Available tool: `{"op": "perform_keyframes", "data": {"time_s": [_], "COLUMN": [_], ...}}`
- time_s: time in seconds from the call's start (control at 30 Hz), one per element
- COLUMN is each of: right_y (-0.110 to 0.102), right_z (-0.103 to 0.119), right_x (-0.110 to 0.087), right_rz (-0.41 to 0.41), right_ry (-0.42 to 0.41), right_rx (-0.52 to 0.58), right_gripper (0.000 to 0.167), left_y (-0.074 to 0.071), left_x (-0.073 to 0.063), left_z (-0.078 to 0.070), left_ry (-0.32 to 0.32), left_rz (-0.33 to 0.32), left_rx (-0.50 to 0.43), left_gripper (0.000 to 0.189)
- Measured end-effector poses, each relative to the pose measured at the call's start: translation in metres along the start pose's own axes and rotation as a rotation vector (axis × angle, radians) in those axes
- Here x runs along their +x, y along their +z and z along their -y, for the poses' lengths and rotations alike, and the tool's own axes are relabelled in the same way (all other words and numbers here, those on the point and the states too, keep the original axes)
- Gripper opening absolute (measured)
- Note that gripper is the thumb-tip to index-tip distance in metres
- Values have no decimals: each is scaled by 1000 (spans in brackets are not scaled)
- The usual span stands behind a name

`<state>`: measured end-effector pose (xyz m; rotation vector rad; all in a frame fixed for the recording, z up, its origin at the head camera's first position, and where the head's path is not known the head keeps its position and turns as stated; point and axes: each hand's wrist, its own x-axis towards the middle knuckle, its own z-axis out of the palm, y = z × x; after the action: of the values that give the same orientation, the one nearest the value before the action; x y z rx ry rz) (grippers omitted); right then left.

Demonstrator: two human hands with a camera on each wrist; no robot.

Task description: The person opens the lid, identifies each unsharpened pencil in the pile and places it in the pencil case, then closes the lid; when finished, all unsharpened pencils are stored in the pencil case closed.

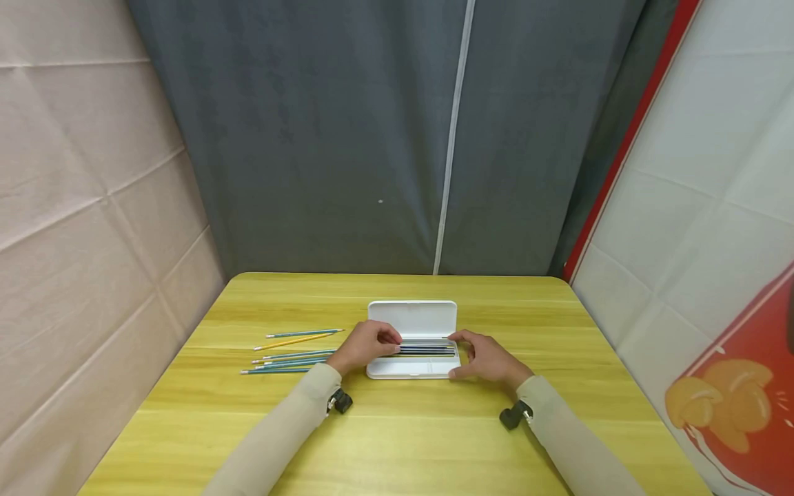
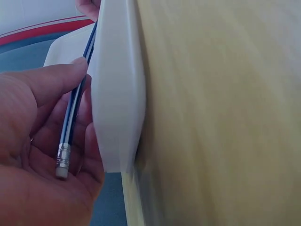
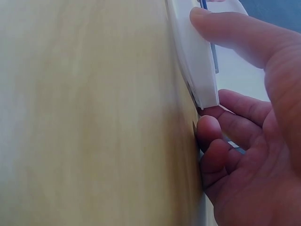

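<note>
An open white pencil case (image 1: 397, 372) lies on the table, its lid (image 1: 412, 311) leaning back. Several dark pencils (image 1: 428, 350) lie inside it. At the case's left end my left hand (image 1: 364, 346) pinches a dark blue pencil with pale stripes (image 2: 70, 113) between thumb and fingers. That pencil's white eraser end points back into the palm, while its far part lies over the case. My right hand (image 1: 490, 359) holds the case's right end, with the thumb (image 3: 225, 28) on the front wall and the fingers around the end corner.
Left of the case, several green pencils (image 1: 285, 362) lie roughly side by side on the wooden table (image 1: 409, 434). Behind them are a yellow pencil (image 1: 291, 342) and another green pencil (image 1: 304, 333). A grey curtain (image 1: 335, 151) hangs past the table's far edge.
</note>
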<state>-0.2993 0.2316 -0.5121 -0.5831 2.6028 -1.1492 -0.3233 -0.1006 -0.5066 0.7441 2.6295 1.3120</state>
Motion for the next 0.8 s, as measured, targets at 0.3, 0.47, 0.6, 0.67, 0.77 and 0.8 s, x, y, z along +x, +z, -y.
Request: {"op": "perform_keyframes", "data": {"time_s": [0.3, 0.47, 0.6, 0.67, 0.77, 0.8], "right_y": [0, 0, 0, 1, 1, 1], "right_z": [0, 0, -1, -1, -1, -1], "right_x": [0, 1, 1, 1, 1, 1], "right_rz": [-3, -11, -14, -12, -11, -10], "right_ry": [-15, -12, -12, -12, -10, -9], "right_rx": [-7, -13, -12, -13, -13, -13], "right_gripper": [82, 82, 82, 82, 82, 82], "left_y": [9, 10, 11, 11, 12, 12], "left_x": [7, 8, 8, 8, 8, 7], "left_z": [-2, -5, -5, -5, -3, -3], "left_ry": [-12, 5, 11, 7, 5, 3], "left_rz": [-15, -20, -11, -9, -7, -6], "left_rx": [44, 61, 74, 77, 77, 78], "left_gripper": [6, 8, 9, 10, 10, 10]}}
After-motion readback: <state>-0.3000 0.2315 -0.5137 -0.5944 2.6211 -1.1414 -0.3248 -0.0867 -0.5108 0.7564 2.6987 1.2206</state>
